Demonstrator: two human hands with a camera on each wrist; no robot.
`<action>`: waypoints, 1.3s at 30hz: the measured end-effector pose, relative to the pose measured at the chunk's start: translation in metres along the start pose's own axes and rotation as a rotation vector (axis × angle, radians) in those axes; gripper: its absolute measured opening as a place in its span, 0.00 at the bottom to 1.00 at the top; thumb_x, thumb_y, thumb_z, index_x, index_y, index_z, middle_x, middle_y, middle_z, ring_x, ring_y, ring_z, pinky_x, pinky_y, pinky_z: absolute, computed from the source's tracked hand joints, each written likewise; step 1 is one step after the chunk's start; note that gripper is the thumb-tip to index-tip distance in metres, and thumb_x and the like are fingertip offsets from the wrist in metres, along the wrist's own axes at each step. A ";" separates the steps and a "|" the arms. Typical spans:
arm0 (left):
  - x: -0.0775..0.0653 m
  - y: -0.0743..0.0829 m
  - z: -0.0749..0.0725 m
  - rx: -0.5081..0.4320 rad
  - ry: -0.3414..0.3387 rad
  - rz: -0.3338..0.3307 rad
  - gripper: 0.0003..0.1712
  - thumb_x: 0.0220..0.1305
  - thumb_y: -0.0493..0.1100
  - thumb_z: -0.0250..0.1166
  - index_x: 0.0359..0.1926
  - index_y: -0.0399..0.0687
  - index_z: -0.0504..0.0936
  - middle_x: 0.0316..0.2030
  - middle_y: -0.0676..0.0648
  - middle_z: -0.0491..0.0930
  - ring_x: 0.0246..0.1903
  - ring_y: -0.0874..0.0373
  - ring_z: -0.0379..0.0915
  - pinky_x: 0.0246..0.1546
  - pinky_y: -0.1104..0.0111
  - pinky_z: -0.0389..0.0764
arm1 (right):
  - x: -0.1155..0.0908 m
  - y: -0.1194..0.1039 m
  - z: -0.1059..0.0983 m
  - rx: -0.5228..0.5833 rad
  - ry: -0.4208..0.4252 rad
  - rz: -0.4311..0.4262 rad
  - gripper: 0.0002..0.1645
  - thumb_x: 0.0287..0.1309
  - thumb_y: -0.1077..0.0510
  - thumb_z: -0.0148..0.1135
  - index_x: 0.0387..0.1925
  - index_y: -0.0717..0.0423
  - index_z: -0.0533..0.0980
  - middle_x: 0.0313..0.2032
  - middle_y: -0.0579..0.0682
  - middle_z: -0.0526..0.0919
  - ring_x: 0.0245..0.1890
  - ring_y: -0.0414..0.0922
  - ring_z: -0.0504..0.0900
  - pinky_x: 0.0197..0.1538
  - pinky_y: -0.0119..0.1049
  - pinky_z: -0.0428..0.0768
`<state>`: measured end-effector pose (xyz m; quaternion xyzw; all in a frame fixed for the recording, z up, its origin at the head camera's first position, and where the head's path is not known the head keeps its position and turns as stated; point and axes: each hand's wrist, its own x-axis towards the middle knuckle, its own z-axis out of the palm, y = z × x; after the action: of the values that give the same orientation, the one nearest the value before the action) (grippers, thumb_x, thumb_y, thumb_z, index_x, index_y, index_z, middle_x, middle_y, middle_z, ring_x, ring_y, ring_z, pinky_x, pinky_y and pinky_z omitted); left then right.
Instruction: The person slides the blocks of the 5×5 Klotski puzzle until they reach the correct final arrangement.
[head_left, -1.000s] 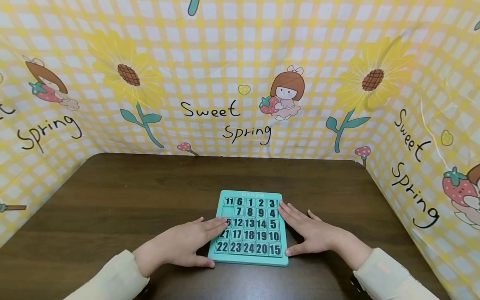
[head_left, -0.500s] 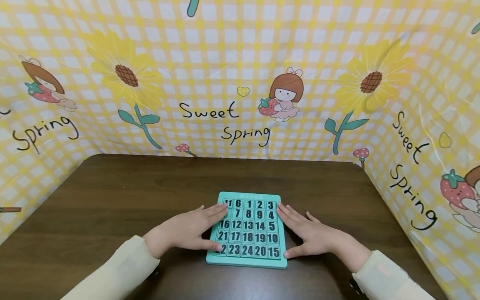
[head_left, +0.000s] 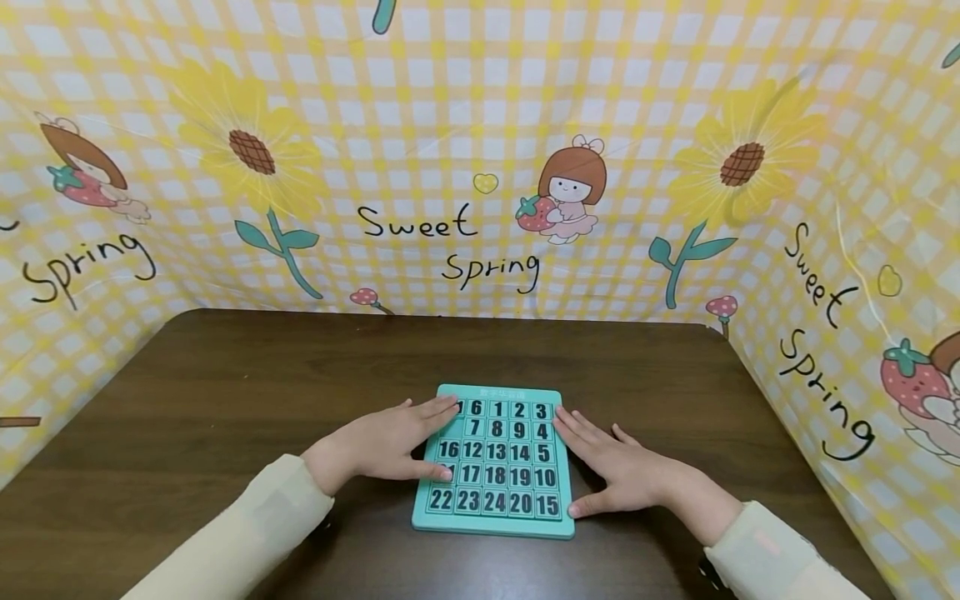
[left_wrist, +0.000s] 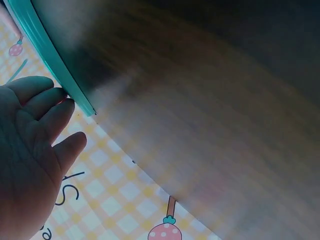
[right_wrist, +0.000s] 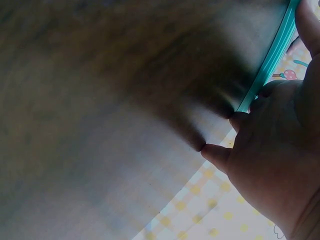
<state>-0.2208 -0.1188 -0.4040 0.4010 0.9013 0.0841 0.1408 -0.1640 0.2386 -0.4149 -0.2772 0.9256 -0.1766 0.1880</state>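
Note:
A turquoise sliding number puzzle lies flat on the table, its tiles bearing black numerals. One gap shows in its left column, second row from the top. My left hand reaches over the left side with extended fingers, the fingertips on the 11 tile and partly covering it; the thumb partly hides the 21 tile. Along the right rim, my right hand rests straight fingers near the top and its thumb near the bottom corner. Both wrist views show only the puzzle's turquoise edge beside the hand, its tiles out of sight.
The puzzle sits on a dark brown wooden table. A yellow-and-white checked cloth with flowers and "Sweet Spring" lettering rises behind the table and along both sides.
My left hand has shifted away from me, its fingertips going from the 16 tile up to the 11 tile. Its thumb has moved up onto the 21 tile. My right hand stays put.

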 end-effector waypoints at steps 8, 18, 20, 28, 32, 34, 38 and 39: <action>-0.004 0.002 0.000 0.001 -0.015 -0.009 0.55 0.63 0.74 0.55 0.77 0.43 0.54 0.78 0.46 0.50 0.77 0.53 0.49 0.73 0.45 0.57 | 0.000 0.001 0.001 -0.006 -0.002 -0.001 0.69 0.52 0.22 0.60 0.80 0.47 0.38 0.80 0.47 0.33 0.80 0.53 0.37 0.70 0.74 0.43; -0.016 0.011 0.006 0.004 -0.017 0.016 0.55 0.63 0.75 0.55 0.77 0.44 0.55 0.78 0.46 0.51 0.77 0.53 0.49 0.73 0.44 0.56 | 0.000 0.003 0.003 -0.009 -0.004 0.004 0.68 0.51 0.21 0.59 0.80 0.45 0.37 0.80 0.46 0.33 0.80 0.52 0.37 0.70 0.74 0.43; -0.019 0.014 0.006 0.010 -0.015 0.018 0.55 0.63 0.75 0.55 0.77 0.44 0.56 0.78 0.46 0.51 0.77 0.53 0.49 0.73 0.44 0.57 | 0.000 0.003 0.002 -0.007 -0.003 0.003 0.68 0.51 0.21 0.59 0.80 0.45 0.37 0.80 0.46 0.33 0.80 0.52 0.37 0.70 0.75 0.43; -0.027 0.019 0.007 0.014 0.011 0.038 0.53 0.63 0.73 0.57 0.76 0.43 0.58 0.77 0.45 0.54 0.77 0.52 0.51 0.72 0.42 0.58 | 0.000 0.002 0.002 -0.003 -0.004 0.001 0.68 0.52 0.21 0.59 0.80 0.45 0.37 0.80 0.46 0.33 0.80 0.53 0.37 0.70 0.75 0.43; -0.026 0.017 0.007 0.020 0.027 0.038 0.53 0.64 0.73 0.56 0.77 0.43 0.57 0.77 0.45 0.54 0.77 0.51 0.50 0.72 0.42 0.57 | 0.000 0.002 0.002 -0.005 -0.002 -0.002 0.69 0.51 0.22 0.59 0.80 0.45 0.37 0.80 0.46 0.33 0.80 0.52 0.37 0.70 0.74 0.43; -0.024 0.017 0.006 0.031 0.031 0.042 0.53 0.64 0.74 0.55 0.77 0.44 0.56 0.78 0.45 0.53 0.77 0.51 0.49 0.72 0.43 0.57 | 0.000 0.001 0.002 -0.003 -0.004 -0.002 0.69 0.52 0.22 0.60 0.80 0.45 0.37 0.80 0.46 0.33 0.80 0.52 0.37 0.70 0.74 0.42; -0.018 0.019 0.003 0.039 0.036 0.061 0.53 0.64 0.74 0.55 0.77 0.43 0.56 0.78 0.45 0.52 0.78 0.51 0.47 0.73 0.43 0.56 | 0.000 0.001 0.001 0.000 -0.004 -0.004 0.68 0.52 0.22 0.60 0.80 0.46 0.37 0.80 0.46 0.33 0.80 0.53 0.37 0.70 0.74 0.42; -0.016 0.019 0.002 0.040 0.036 0.063 0.53 0.64 0.73 0.55 0.77 0.44 0.56 0.78 0.45 0.52 0.78 0.51 0.47 0.73 0.44 0.56 | 0.000 0.001 0.001 -0.001 -0.003 -0.004 0.68 0.52 0.22 0.60 0.80 0.45 0.37 0.80 0.46 0.33 0.80 0.53 0.37 0.70 0.74 0.42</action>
<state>-0.1969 -0.1176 -0.3975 0.4303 0.8921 0.0778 0.1139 -0.1640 0.2395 -0.4168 -0.2796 0.9247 -0.1760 0.1890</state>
